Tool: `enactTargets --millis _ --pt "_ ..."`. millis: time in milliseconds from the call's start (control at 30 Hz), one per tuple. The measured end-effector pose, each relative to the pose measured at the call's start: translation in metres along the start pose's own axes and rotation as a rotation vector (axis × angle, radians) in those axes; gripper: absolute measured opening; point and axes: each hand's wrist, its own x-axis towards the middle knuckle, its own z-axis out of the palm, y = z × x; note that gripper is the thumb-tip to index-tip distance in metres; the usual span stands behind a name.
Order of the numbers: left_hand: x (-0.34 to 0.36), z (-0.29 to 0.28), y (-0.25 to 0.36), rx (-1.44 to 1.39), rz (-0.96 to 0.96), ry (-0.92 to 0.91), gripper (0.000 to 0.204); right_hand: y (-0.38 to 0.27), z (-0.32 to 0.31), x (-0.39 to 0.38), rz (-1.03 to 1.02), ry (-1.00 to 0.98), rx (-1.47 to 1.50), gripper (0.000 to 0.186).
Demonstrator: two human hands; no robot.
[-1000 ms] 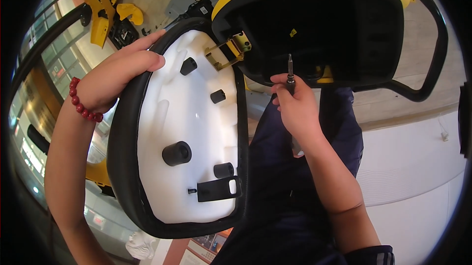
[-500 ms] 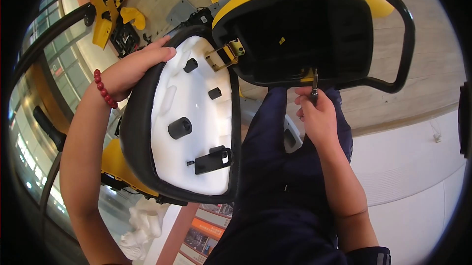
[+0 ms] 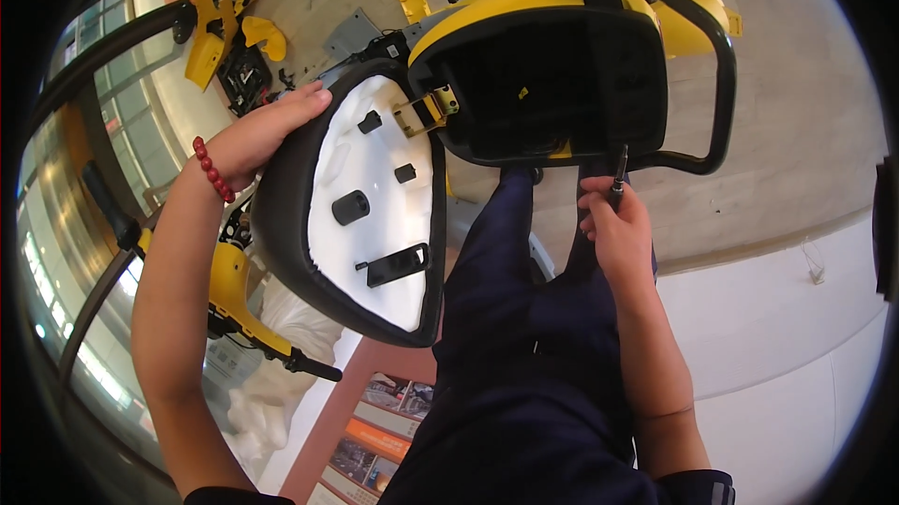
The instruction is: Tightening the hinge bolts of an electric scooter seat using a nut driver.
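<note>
A black scooter seat [image 3: 279, 224] is tipped up on its hinge [image 3: 429, 111], its white underside [image 3: 375, 182] with black rubber stops facing me. My left hand [image 3: 272, 126], a red bead bracelet on its wrist, holds the seat by its far left edge, fingers extended and partly hidden behind it. To the right of the seat lies the uncovered black storage compartment [image 3: 562, 74] in the yellow body. My right hand [image 3: 618, 219] is closed around a screwdriver [image 3: 618, 179] with a dark handle, its metal shaft pointing up near the compartment's near edge.
A black grab rail [image 3: 726, 83] curves round the scooter's right end. The yellow handlebar section [image 3: 229, 285] is below the seat at left. Loose yellow panels [image 3: 265, 37] and dark parts lie on the wood floor at upper left. A white wall [image 3: 777, 355] stands at right.
The view has shifted, showing more of the handlebar and the yellow rear body. My right hand with the screwdriver has moved right along the compartment's near edge. My left hand stays on the seat.
</note>
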Motion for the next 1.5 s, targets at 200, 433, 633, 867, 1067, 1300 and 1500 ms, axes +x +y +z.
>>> enactTargets --millis 200,433,633,867,1067,1300,1500 --pt "-0.041 -0.009 -0.005 0.152 -0.138 0.351 0.075 -0.02 -0.024 -0.013 -0.057 -0.028 0.01 0.016" --pt "-0.16 0.048 -0.009 -0.271 0.594 1.174 0.033 -0.065 -0.076 -0.023 -0.17 -0.103 -0.094 0.016" --pt "-0.207 0.191 -0.072 -0.572 0.663 1.331 0.024 -0.113 -0.129 -0.027 -0.257 -0.11 -0.307 0.016" --pt "-0.186 0.337 -0.099 -1.038 0.471 1.025 0.019 -0.144 -0.139 -0.048 -0.333 -0.164 -0.4 0.016" --pt "-0.166 0.401 -0.101 -1.068 0.414 0.833 0.017 -0.133 -0.144 -0.066 -0.36 -0.247 -0.49 0.016" --pt "-0.138 0.452 -0.121 -0.786 0.365 0.897 0.017 -0.111 -0.214 -0.073 -0.368 -0.131 -0.646 0.019" --pt "-0.113 0.527 -0.128 -0.481 0.178 0.715 0.023 -0.093 -0.257 -0.084 -0.374 -0.141 -0.692 0.02"
